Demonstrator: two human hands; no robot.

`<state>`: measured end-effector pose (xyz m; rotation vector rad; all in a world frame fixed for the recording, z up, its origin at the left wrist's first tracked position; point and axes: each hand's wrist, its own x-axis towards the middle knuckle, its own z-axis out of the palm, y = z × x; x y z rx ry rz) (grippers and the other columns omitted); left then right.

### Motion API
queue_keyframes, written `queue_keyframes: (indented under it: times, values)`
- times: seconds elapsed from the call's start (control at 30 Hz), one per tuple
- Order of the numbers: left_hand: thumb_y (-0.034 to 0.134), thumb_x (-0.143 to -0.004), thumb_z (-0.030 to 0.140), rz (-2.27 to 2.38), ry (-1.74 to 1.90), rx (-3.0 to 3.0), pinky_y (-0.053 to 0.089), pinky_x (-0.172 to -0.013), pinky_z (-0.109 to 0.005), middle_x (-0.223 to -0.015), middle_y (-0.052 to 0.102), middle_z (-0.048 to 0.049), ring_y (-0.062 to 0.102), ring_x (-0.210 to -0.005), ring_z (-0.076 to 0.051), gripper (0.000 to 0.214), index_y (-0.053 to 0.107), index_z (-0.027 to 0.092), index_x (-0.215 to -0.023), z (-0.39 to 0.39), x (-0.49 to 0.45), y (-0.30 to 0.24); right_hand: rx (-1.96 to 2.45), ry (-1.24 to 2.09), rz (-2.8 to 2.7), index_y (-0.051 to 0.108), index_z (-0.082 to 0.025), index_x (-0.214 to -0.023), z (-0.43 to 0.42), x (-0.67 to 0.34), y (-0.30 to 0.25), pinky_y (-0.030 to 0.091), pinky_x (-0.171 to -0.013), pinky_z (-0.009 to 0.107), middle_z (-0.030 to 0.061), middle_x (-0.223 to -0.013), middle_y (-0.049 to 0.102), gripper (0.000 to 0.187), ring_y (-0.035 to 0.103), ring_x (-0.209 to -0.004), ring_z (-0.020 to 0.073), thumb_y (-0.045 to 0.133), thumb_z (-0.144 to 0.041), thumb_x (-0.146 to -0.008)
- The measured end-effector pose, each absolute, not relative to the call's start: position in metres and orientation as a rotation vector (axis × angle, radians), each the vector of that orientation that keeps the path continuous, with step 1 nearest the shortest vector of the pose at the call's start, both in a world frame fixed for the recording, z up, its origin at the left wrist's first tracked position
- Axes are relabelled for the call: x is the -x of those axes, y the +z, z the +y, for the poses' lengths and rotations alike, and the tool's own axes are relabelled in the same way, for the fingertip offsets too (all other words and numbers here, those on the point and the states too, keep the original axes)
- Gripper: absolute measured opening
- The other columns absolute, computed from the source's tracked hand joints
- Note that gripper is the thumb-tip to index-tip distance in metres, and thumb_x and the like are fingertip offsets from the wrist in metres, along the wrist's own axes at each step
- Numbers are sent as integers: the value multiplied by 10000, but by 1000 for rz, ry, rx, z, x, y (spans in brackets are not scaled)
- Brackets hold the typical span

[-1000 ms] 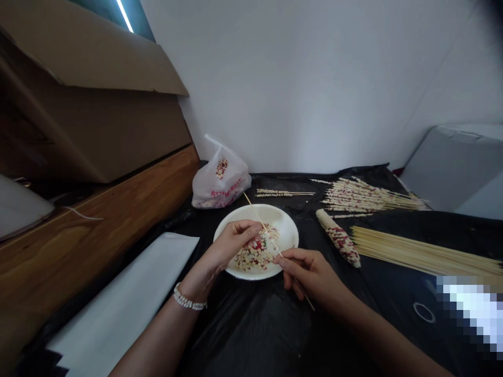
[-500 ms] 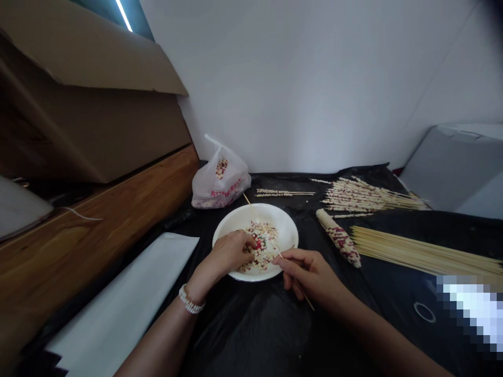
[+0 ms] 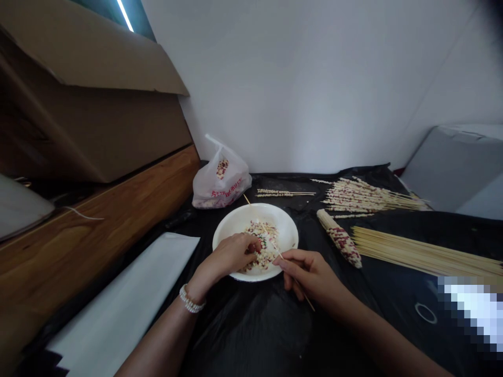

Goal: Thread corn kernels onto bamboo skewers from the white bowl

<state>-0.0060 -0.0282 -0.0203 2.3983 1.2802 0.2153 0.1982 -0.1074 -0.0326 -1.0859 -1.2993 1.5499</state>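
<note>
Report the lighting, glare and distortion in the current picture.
Head view: dim overall, paler patch on the wall; head view: bright light strip at top left; head view: cardboard box looks stretched; head view: kernels soft in detail, pixelated block lower right.

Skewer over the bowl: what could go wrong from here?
1. The right hand pinches the skewer between its ends; it might roll or slip there.
2. The skewer's far tip points toward the plastic bag, past the rim of the bowl, so it could poke or snag it.
3. The left hand is at the loose kernels; a quick scoop might spill some.
</note>
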Motion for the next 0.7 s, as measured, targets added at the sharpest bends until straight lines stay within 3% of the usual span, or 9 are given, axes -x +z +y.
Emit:
queue_keyframes:
  times: [0.7]
  values:
    - [594,-719,226,1307,211,-2308,368,-611,-262,-741,685,-14,588,-695,-167,82,663,194,-749,-26,6,-25,1094,1545,-1311,661,-159,-826,-109,-198,-32,260,-337,173,-39,-507,594,261,431,-318,47,633,-419,-815]
